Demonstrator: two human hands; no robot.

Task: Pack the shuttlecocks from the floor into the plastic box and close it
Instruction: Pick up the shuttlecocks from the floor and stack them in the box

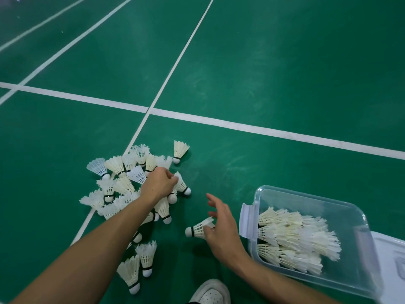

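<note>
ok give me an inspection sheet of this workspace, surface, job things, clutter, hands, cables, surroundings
surface: green court floor with white lines.
job's things: loose pile of shuttlecocks on the floor; one stray shuttlecock beyond the pile; clear plastic box open, tilted, with shuttlecocks in rows inside; white lid beside it, partly cut off.
clutter: nothing seen.
hands: left hand in the pile, fingers curled on a shuttlecock at the pile's edge; right hand holds a single shuttlecock, fingers half spread.
cables: nothing seen.
surroundings: white shoe at the bottom edge; more court beyond.
</note>
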